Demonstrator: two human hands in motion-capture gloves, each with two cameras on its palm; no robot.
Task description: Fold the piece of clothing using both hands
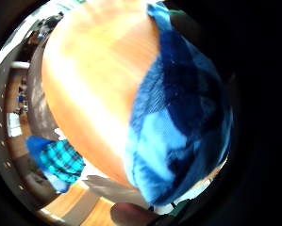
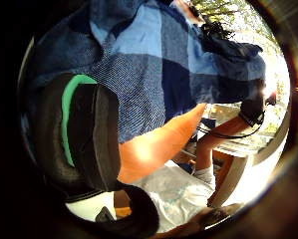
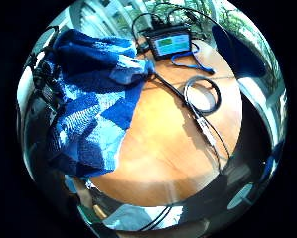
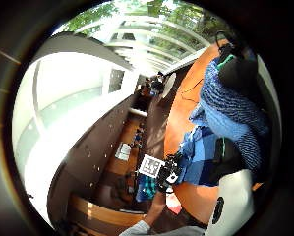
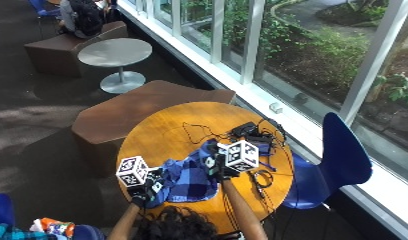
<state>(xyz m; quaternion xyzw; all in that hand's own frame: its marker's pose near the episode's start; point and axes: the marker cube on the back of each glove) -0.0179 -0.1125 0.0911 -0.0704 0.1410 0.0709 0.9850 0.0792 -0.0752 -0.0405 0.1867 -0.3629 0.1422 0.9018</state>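
Seen from the outside view: blue checked piece of clothing (image 5: 187, 180) bunched on the round wooden surface (image 5: 164, 135), near the edge closest to the person. Stretched between the two grips. Left hand (image 5: 145, 192) at the cloth's near left corner, right hand (image 5: 220, 167) at its far right corner, raised a little above the surface.

In the left thumb side palm view, cloth (image 2: 153, 69) draped right across the palm, with a black-gloved finger (image 2: 96, 134) curled beside it; left grip apparently pinching the cloth edge. In the right thumb side palm view, cloth (image 4: 230, 113) gathered against gloved fingers (image 4: 237, 71); right grip closed round a bunch of fabric. In the right little finger side palm view, cloth (image 3: 88, 104) hanging partly lifted, its lower folds reaching the wood.

Beyond the cloth, on the far right part of the surface: a small black device with a lit screen (image 3: 169, 43), a coiled black cable (image 3: 201, 95) and loose leads running past the cloth's right edge. Blue chair (image 5: 340, 160) just beside the surface on the right.
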